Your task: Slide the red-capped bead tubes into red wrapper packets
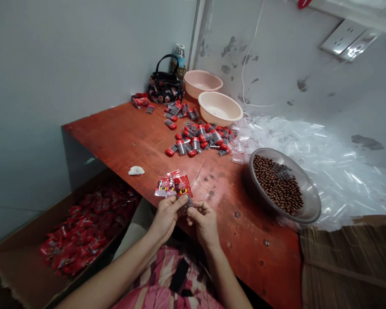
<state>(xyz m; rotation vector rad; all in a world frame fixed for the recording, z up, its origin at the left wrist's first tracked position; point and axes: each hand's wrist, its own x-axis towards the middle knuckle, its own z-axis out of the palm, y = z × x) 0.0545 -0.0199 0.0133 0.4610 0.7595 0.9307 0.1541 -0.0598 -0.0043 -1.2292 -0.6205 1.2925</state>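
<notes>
Both hands meet at the front edge of the red table (228, 184). Between them is a small clear plastic container (187, 205) with dark balls inside, partly covered by the fingers. My left hand (166, 218) is closed, with thumb and forefinger pinching its left side. Closed as well, my right hand (206, 221) presses the container with the thumb from the right. A red printed sachet (183, 184) rises just beyond my left thumb; whether it is gripped too, I cannot tell. More red sachets (162, 185) lie beside it on the tabletop.
Filled red-capped containers (199, 139) are heaped mid-table. A bowl of brown balls (278, 184) stands right, before a pile of clear empty containers (334, 163). Two basins (220, 107) and a handbag (165, 86) sit behind. Lower left, a cardboard box (16, 262) holds red packets.
</notes>
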